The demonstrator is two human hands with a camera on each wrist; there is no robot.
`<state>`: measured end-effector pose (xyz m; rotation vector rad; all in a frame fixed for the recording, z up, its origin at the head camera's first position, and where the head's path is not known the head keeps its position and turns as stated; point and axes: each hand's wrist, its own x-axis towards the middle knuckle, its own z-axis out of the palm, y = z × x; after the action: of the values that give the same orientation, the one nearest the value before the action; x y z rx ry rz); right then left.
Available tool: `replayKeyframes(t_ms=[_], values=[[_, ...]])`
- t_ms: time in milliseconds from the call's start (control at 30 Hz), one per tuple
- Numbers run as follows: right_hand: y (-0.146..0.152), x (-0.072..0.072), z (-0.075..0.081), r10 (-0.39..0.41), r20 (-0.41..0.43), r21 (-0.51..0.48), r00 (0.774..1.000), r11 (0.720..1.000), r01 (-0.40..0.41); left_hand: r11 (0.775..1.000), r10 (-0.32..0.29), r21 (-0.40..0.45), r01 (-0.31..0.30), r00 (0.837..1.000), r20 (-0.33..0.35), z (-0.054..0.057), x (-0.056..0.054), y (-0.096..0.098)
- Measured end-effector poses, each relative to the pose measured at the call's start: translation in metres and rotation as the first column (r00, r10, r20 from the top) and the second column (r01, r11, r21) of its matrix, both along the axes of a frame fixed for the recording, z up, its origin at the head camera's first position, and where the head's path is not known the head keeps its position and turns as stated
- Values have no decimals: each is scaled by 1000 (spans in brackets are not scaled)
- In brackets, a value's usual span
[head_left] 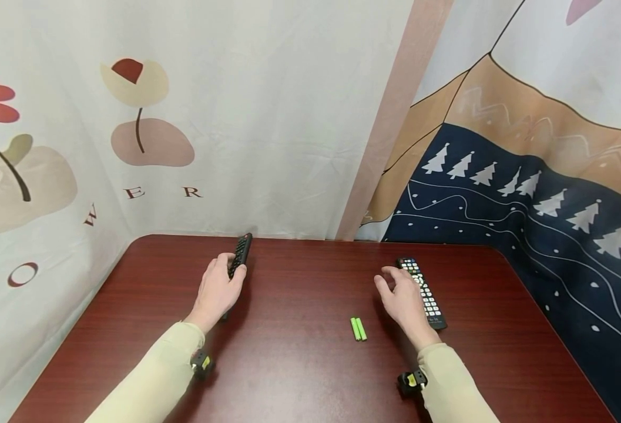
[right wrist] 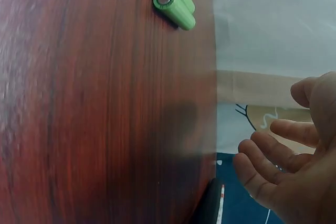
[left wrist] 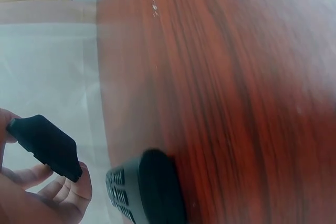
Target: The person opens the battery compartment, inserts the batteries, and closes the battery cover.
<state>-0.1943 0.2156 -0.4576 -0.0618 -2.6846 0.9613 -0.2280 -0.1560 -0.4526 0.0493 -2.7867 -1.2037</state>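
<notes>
My left hand (head_left: 218,289) pinches a black battery cover (left wrist: 44,142) with small notched tabs between thumb and fingers. In the left wrist view it is raised above a black remote control (left wrist: 149,190), which lies on the table with its buttons up. The head view shows this remote's far end (head_left: 242,245) beyond the fingers, its middle hidden by the hand. My right hand (head_left: 402,296) hovers with loosely bent fingers and holds nothing. It partly covers a second black remote (head_left: 432,305) with white buttons. Two green batteries (head_left: 358,329) lie side by side to its left.
The reddish-brown table (head_left: 299,376) ends at a white printed curtain (head_left: 268,147) at the back. A navy tree-patterned cloth (head_left: 463,200) hangs along the right side. Each wrist wears a small black camera; the right one (head_left: 412,382) is close over the tabletop.
</notes>
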Motion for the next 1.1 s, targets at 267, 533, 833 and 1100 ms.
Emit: replayKeyframes(t_ms=[267, 533, 833, 1100], values=[[-9, -1, 0, 22, -27, -12, 999, 1000, -23, 997, -27, 72, 27, 1000, -12, -1, -2, 14], [-18, -2, -2, 34, -38, -38, 999, 999, -36, 989, -63, 138, 61, 998, 13, -2, -4, 28], [-32, -4, -4, 59, -57, -55, 997, 997, -62, 979, -58, 194, 55, 998, 12, -2, -4, 43], [-43, -4, -6, 95, -60, -81, 994, 992, -100, 969, -48, 242, 43, 999, 15, -3, -2, 55]])
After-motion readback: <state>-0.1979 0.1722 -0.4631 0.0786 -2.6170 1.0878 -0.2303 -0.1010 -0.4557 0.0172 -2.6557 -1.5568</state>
